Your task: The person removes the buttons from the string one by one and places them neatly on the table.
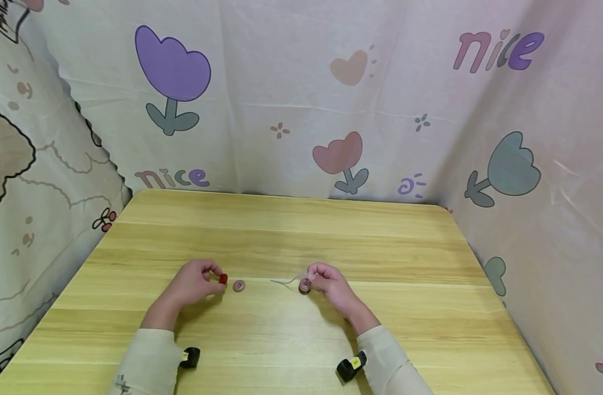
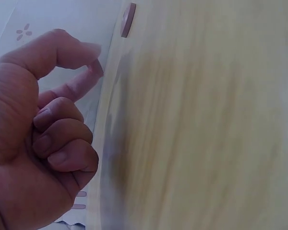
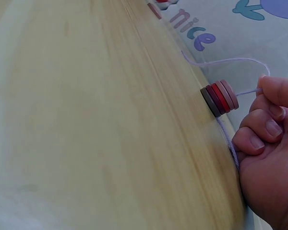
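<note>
My left hand pinches a red button between thumb and forefinger, just above the table. In the left wrist view the other fingers of that hand curl into the palm. Right of it a mauve button lies on the wood. My right hand pinches a pale string between thumb and forefinger. Several stacked buttons in grey, dark purple, red and mauve sit on the string below those fingertips. One end of the string loops away to the left; another stretch runs beneath the stack.
The light wooden table spreads around both hands. A patterned cloth with flowers and lettering hangs behind it and along the sides. Black devices are strapped at both sleeve cuffs.
</note>
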A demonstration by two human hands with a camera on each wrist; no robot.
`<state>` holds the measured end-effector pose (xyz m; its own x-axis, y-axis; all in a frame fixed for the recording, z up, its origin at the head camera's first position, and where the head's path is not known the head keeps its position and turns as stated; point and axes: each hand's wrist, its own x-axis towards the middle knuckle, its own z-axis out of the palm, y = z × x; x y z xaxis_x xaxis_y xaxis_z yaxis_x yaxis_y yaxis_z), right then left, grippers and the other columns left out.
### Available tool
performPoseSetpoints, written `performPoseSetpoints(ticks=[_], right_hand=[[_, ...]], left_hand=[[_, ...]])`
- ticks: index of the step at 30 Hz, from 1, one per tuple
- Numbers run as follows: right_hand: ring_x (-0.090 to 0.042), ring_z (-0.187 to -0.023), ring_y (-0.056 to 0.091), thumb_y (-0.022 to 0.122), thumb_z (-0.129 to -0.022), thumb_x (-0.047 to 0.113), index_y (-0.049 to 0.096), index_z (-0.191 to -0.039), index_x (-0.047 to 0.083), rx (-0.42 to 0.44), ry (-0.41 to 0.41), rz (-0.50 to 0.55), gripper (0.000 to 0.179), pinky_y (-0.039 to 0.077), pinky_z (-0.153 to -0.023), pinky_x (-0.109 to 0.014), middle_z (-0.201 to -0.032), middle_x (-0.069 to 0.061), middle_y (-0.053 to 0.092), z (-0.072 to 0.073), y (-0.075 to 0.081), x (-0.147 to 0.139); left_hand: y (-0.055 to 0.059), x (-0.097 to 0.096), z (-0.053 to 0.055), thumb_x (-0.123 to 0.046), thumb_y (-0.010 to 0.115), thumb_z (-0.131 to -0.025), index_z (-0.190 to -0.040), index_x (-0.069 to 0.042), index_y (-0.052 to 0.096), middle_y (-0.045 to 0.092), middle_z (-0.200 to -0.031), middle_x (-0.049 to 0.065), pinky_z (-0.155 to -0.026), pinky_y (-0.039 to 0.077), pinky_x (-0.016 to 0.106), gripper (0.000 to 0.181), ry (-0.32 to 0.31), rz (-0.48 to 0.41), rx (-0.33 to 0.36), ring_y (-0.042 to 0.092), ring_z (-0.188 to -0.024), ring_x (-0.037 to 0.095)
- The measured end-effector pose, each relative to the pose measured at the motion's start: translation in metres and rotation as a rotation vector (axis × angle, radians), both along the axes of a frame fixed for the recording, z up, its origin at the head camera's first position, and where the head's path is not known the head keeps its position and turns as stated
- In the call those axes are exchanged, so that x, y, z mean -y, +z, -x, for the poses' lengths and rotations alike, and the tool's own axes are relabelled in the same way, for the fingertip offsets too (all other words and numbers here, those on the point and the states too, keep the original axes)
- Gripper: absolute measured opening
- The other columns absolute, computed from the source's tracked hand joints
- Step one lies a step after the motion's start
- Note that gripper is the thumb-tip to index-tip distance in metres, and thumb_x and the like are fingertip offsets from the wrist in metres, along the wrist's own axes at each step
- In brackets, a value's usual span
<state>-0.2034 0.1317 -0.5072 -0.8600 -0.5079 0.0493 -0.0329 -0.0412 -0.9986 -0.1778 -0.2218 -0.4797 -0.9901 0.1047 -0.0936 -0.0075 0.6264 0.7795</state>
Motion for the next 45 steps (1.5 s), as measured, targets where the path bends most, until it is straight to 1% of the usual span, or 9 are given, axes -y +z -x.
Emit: performPoseSetpoints(ticks=[4,11,18,25,32,35,39,42,45], right_hand=[[-0.027,-0.089,0.06,0.047,-0.104,0.012,0.048,-0.096,-0.014,0.008,0.004,0.01,0.028,0.045,-0.084,-0.036,-0.092,-0.021,0.061,-0.001,0.0,0.0],[-0.029,-0.089,0.061,0.048,-0.103,0.009,0.048,-0.096,-0.016,-0.001,-0.001,0.013,0.026,0.046,-0.087,-0.037,-0.095,-0.029,0.062,-0.001,-0.002,-0.002],[-0.027,-0.085,0.055,0.048,-0.104,0.012,0.049,-0.096,-0.013,0.004,-0.006,-0.002,0.026,0.041,-0.081,-0.036,-0.087,-0.018,0.055,-0.001,-0.002,-0.001],[-0.026,-0.085,0.055,0.048,-0.104,0.011,0.048,-0.096,-0.014,0.002,-0.006,-0.001,0.027,0.041,-0.081,-0.036,-0.088,-0.02,0.057,-0.001,-0.001,-0.001],[-0.033,-0.093,0.063,0.048,-0.103,0.007,0.049,-0.098,-0.017,0.007,-0.001,0.04,0.025,0.047,-0.093,-0.042,-0.096,-0.028,0.063,0.001,-0.001,-0.001],[-0.033,-0.093,0.063,0.048,-0.103,0.008,0.049,-0.097,-0.017,0.009,-0.001,0.045,0.026,0.048,-0.093,-0.042,-0.096,-0.029,0.063,0.002,0.0,-0.001],[-0.027,-0.086,0.059,0.048,-0.103,0.006,0.05,-0.098,-0.017,0.006,-0.012,0.038,0.024,0.048,-0.086,-0.036,-0.087,-0.019,0.061,0.001,0.0,-0.001],[-0.022,-0.076,0.049,0.047,-0.102,0.005,0.051,-0.099,-0.016,0.009,-0.028,0.026,0.022,0.043,-0.077,-0.031,-0.077,-0.01,0.049,0.001,-0.001,0.0],[-0.021,-0.072,0.041,0.046,-0.102,0.004,0.051,-0.098,-0.015,0.013,-0.033,0.021,0.019,0.039,-0.073,-0.031,-0.074,-0.008,0.04,0.001,-0.001,0.0]], left_hand=[[-0.001,0.001,-0.001,-0.012,0.083,-0.078,-0.097,-0.007,0.069,0.039,-0.062,0.0,-0.053,0.034,0.031,0.023,-0.006,0.018,0.006,0.039,-0.056,0.016],[-0.003,0.001,-0.002,-0.009,0.081,-0.078,-0.095,-0.006,0.068,0.039,-0.062,0.0,-0.052,0.033,0.029,0.021,-0.018,0.033,0.027,0.037,-0.056,0.016],[-0.003,0.003,-0.002,-0.007,0.081,-0.077,-0.095,-0.006,0.068,0.042,-0.065,0.002,-0.054,0.033,0.031,0.022,-0.013,0.065,0.033,0.039,-0.06,0.017],[-0.002,0.005,-0.003,-0.007,0.082,-0.077,-0.096,-0.005,0.068,0.041,-0.064,0.001,-0.054,0.032,0.031,0.024,-0.014,0.052,0.039,0.038,-0.058,0.017],[-0.001,0.008,-0.002,-0.009,0.083,-0.078,-0.097,-0.005,0.068,0.042,-0.065,0.002,-0.054,0.033,0.031,0.025,-0.012,0.063,0.03,0.039,-0.059,0.017],[-0.001,0.007,-0.001,-0.01,0.083,-0.078,-0.099,-0.004,0.068,0.041,-0.066,0.002,-0.054,0.032,0.03,0.027,-0.008,0.052,0.028,0.038,-0.059,0.017],[0.001,0.002,0.0,-0.011,0.082,-0.079,-0.104,-0.003,0.067,0.039,-0.064,0.001,-0.053,0.033,0.03,0.03,-0.01,0.01,0.03,0.037,-0.056,0.015],[0.003,-0.005,0.002,-0.011,0.08,-0.08,-0.108,-0.002,0.066,0.037,-0.063,0.0,-0.054,0.034,0.03,0.033,-0.012,-0.014,0.033,0.035,-0.055,0.015],[0.006,-0.012,0.005,-0.017,0.083,-0.079,-0.109,-0.003,0.066,0.036,-0.064,0.0,-0.055,0.035,0.032,0.038,-0.013,-0.01,0.026,0.036,-0.054,0.016]])
